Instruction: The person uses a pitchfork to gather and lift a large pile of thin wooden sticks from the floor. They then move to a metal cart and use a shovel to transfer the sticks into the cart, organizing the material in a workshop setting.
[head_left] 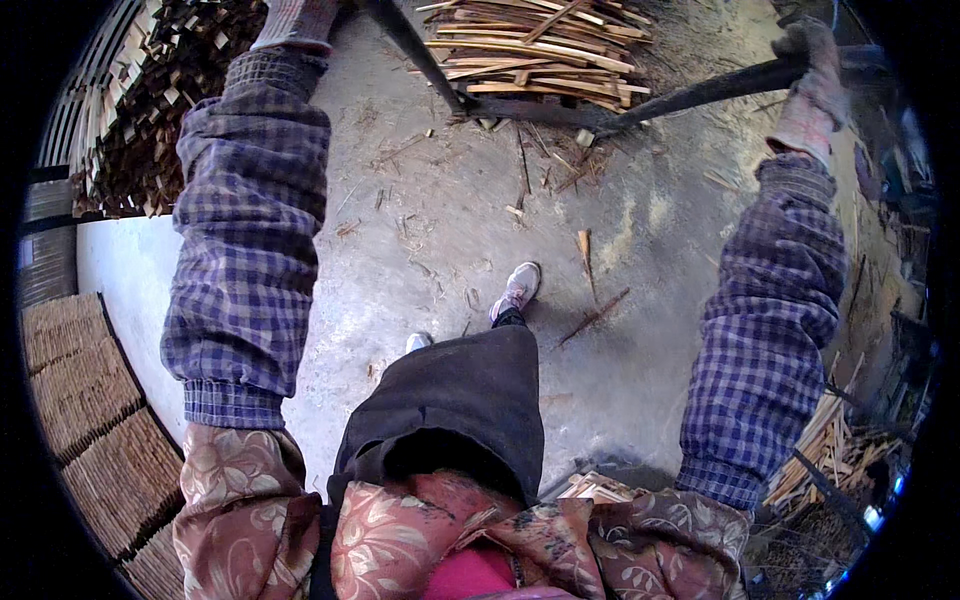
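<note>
Both arms reach far forward in blue checked sleeve covers, and both hands wear pale, dirty work gloves. My right hand (812, 88) lies over one end of a dark bar (705, 97) at the far right, its fingers closed round it as far as the blur shows. That bar belongs to a dark, bent frame that dips across the far middle. My left hand (292, 24) is at the top edge, beside the frame's left bar (412, 52). Its fingers are cut off by the picture's rim, so their hold is hidden.
Thin wooden strips (540, 50) lie heaped beyond the frame. Stacked wood (150, 120) stands at far left, with bundled slats (95, 420) nearer. Scraps (586, 255) litter the concrete floor (430, 230) around my shoes (517, 290). More loose strips (825, 450) lie at right.
</note>
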